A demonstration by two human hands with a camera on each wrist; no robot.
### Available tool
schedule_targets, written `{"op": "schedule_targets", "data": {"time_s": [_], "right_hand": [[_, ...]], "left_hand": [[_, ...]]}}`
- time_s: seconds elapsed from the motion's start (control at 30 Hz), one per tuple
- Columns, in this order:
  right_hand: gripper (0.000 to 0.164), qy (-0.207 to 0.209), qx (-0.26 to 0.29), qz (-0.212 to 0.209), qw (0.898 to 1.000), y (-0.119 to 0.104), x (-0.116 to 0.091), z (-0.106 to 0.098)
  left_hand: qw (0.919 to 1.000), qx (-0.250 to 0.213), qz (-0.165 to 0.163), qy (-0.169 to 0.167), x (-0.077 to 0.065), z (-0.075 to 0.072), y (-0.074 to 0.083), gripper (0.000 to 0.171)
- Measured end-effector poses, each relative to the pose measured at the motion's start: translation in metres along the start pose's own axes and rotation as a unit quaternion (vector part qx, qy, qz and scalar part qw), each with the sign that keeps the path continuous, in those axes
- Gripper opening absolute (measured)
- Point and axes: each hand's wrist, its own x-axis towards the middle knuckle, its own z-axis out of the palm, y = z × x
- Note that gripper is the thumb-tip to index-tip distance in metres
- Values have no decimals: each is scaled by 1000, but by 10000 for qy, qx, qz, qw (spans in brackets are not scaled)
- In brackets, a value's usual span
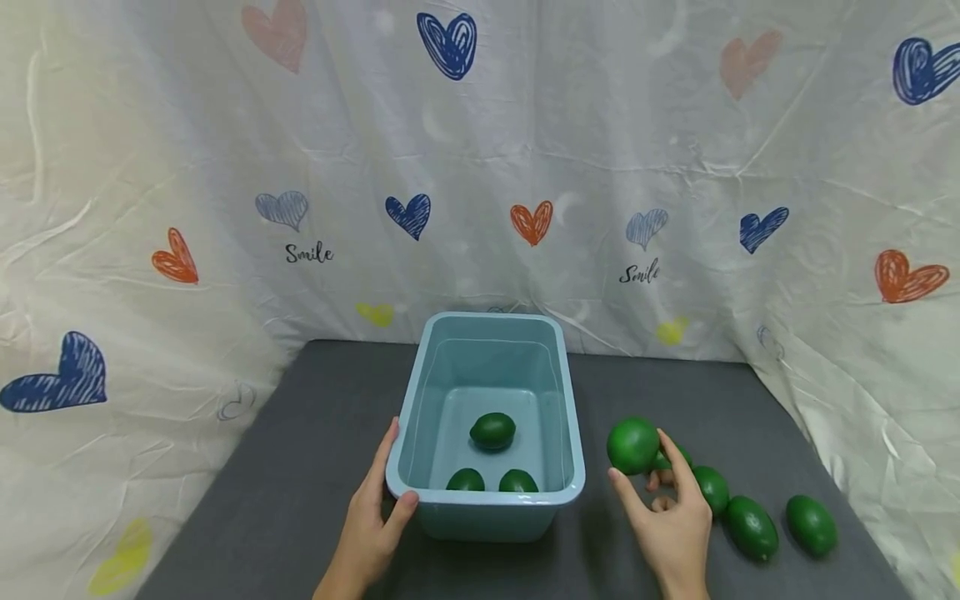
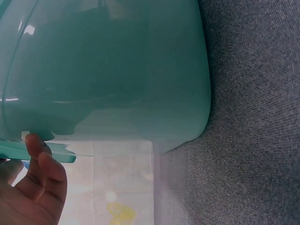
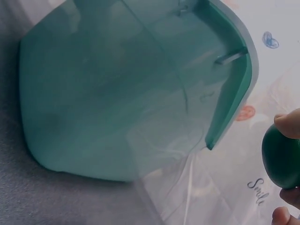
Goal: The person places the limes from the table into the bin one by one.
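Observation:
A light blue plastic bin stands on the dark table, and three green limes lie inside it, one of them a whole lime near the middle. At its near left corner my left hand grips the rim, thumb over the front edge and fingers along the side. In the left wrist view the fingertips curl at the rim's underside. Right of the bin, my right hand pinches another lime between thumb and fingers. The right wrist view shows the thumb on top of this lime.
Several more limes lie on the table at the right, including a lime by my right wrist and an outer lime. A white curtain printed with hearts hangs behind and beside the grey table top.

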Motion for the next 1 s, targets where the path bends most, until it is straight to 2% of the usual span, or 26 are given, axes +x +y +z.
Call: {"op": "schedule_targets", "data": {"time_s": [0.23,0.6,0.8,1.0], "right_hand": [[78,11,183,-278,9994,-3,9,0],[79,-79,406,-390,9984,-10,10,7],[78,-69,388,-532,9978,-17,12,11],[78,-250,439,-654,9966,-21,12,18]], "left_hand": [[9999,-134,69,-6,4,4,-2,83],[9999,36,-163,-43,5,4,1,83],[9998,54,-185,-53,7,4,2,83],[9994,245,-242,33,2,3,2,83]]}}
